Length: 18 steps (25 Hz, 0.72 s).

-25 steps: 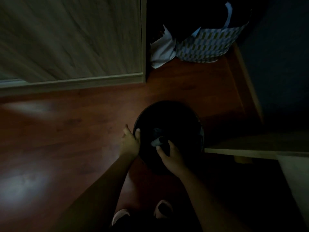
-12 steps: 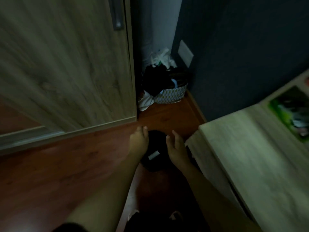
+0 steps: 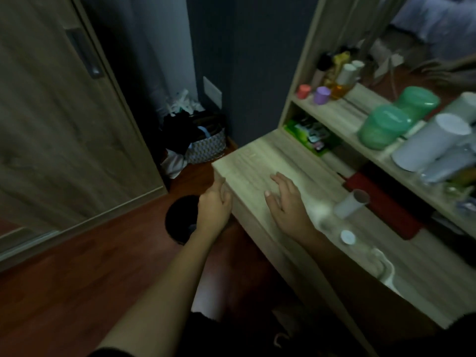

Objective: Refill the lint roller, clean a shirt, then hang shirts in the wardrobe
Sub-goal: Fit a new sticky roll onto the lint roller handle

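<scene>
Both empty hands hover left of the roll (image 3: 351, 203) on the desk (image 3: 257, 161).

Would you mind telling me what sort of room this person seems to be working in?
Most likely a bedroom or dressing corner at home. A wood-grain wardrobe door stands on the left, a basket of clothes sits in the corner, and a dressing table has shelves crowded with jars and bottles.
</scene>
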### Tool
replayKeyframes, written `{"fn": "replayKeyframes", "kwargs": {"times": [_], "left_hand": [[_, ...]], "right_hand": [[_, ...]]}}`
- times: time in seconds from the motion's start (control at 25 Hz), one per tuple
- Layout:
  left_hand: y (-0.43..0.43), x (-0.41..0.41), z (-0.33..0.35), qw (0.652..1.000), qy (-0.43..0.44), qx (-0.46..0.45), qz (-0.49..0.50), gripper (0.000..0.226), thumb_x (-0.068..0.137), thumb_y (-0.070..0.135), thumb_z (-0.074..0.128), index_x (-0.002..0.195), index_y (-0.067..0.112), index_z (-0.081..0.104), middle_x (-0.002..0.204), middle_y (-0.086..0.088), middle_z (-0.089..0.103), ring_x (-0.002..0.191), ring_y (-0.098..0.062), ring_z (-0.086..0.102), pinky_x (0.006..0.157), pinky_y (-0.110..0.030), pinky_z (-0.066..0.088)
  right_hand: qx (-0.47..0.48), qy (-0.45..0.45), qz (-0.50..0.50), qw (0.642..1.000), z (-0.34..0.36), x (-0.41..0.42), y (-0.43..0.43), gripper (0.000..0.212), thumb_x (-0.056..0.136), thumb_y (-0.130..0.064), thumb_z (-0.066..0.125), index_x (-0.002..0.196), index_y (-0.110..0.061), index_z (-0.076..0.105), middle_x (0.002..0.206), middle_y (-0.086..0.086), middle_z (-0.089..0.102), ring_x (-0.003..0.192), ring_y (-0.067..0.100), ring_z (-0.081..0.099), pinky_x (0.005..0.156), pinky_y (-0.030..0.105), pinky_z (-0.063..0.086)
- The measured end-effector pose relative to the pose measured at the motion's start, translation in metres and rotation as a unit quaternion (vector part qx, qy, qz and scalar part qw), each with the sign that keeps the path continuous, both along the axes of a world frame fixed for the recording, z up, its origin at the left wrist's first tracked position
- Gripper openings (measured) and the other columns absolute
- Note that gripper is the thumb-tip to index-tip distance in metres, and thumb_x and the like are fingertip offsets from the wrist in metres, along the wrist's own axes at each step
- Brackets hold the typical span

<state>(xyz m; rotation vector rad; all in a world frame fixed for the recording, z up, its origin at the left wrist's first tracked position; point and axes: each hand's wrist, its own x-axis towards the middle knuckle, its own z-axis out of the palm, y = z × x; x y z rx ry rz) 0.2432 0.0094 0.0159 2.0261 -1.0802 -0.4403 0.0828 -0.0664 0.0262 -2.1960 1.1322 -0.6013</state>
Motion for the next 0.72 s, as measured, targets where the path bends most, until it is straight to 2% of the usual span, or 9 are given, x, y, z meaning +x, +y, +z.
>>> {"fn": "replayKeyframes", "kwargs": {"times": [0.12, 0.2, 0.28, 0.36, 0.48, 0.6, 0.64, 0.72], "left_hand": [[0.008, -0.071, -0.019, 0.997, -0.037, 0.025, -0.061, 0.04, 0.088, 0.007, 0.053, 0.128, 0.004, 0.054, 0.113, -0.022, 0.065, 0.102, -0.035, 0.062, 0.082, -0.031, 0.045], [0.01, -0.12, -0.035, 0.992, -0.052, 0.045, -0.106, 0.039, 0.088, 0.008, 0.054, 0.126, 0.003, 0.056, 0.125, -0.02, 0.06, 0.113, -0.033, 0.059, 0.094, -0.033, 0.044], [0.007, -0.163, -0.042, 0.985, -0.06, 0.067, -0.149, 0.04, 0.088, 0.016, 0.05, 0.125, 0.005, 0.058, 0.129, -0.02, 0.057, 0.118, -0.032, 0.057, 0.099, -0.034, 0.042], [-0.002, -0.198, -0.041, 0.973, -0.068, 0.089, -0.2, 0.036, 0.09, 0.017, 0.05, 0.124, 0.007, 0.059, 0.129, -0.018, 0.058, 0.117, -0.03, 0.057, 0.098, -0.03, 0.041], [-0.018, -0.231, -0.046, 0.95, -0.085, 0.128, -0.272, 0.038, 0.091, 0.017, 0.05, 0.129, 0.016, 0.056, 0.132, -0.011, 0.055, 0.116, -0.027, 0.055, 0.092, -0.028, 0.042], [-0.035, -0.251, -0.063, 0.918, -0.161, 0.201, -0.302, 0.043, 0.095, 0.026, 0.045, 0.137, 0.025, 0.045, 0.149, -0.014, 0.032, 0.123, -0.034, 0.044, 0.097, -0.037, 0.043], [-0.039, -0.255, -0.066, 0.901, -0.19, 0.242, -0.306, 0.043, 0.096, 0.029, 0.041, 0.139, 0.027, 0.041, 0.15, -0.013, 0.027, 0.123, -0.035, 0.04, 0.096, -0.039, 0.042], [-0.047, -0.261, -0.071, 0.88, -0.232, 0.285, -0.3, 0.041, 0.097, 0.03, 0.037, 0.138, 0.028, 0.038, 0.146, -0.014, 0.031, 0.122, -0.035, 0.037, 0.094, -0.041, 0.04]], "right_hand": [[-0.01, 0.008, 0.0, 1.0, -0.007, -0.08, -0.01, 0.058, 0.089, -0.045, 0.038, 0.137, -0.013, 0.04, 0.147, 0.011, 0.036, 0.137, 0.022, 0.03, 0.109, 0.026, 0.02], [-0.016, 0.008, -0.013, 1.0, -0.008, -0.135, -0.027, 0.064, 0.085, -0.047, 0.038, 0.137, -0.009, 0.04, 0.146, 0.014, 0.037, 0.135, 0.027, 0.032, 0.11, 0.034, 0.025], [-0.019, 0.021, -0.035, 0.999, -0.01, -0.182, -0.05, 0.06, 0.085, -0.037, 0.045, 0.135, -0.006, 0.041, 0.144, 0.016, 0.038, 0.133, 0.031, 0.034, 0.108, 0.04, 0.029], [-0.022, 0.046, -0.041, 0.998, -0.011, -0.212, -0.074, 0.057, 0.084, -0.027, 0.052, 0.136, -0.007, 0.041, 0.144, 0.016, 0.038, 0.133, 0.032, 0.035, 0.107, 0.037, 0.028], [-0.028, 0.096, 0.0, 0.995, -0.012, -0.222, -0.104, 0.063, 0.084, -0.024, 0.06, 0.142, -0.014, 0.035, 0.15, 0.014, 0.029, 0.136, 0.033, 0.029, 0.109, 0.037, 0.026], [-0.009, 0.139, 0.047, 0.989, -0.016, -0.215, -0.121, 0.069, 0.086, -0.027, 0.062, 0.145, -0.025, 0.028, 0.156, 0.013, 0.015, 0.139, 0.036, 0.021, 0.11, 0.042, 0.026], [-0.009, 0.157, 0.061, 0.986, -0.019, -0.212, -0.125, 0.068, 0.087, -0.028, 0.061, 0.145, -0.027, 0.028, 0.156, 0.013, 0.014, 0.138, 0.037, 0.022, 0.11, 0.043, 0.026], [-0.001, 0.186, 0.086, 0.979, -0.024, -0.208, -0.132, 0.062, 0.088, -0.026, 0.06, 0.143, -0.025, 0.033, 0.155, 0.013, 0.019, 0.134, 0.037, 0.031, 0.108, 0.04, 0.03]]}}
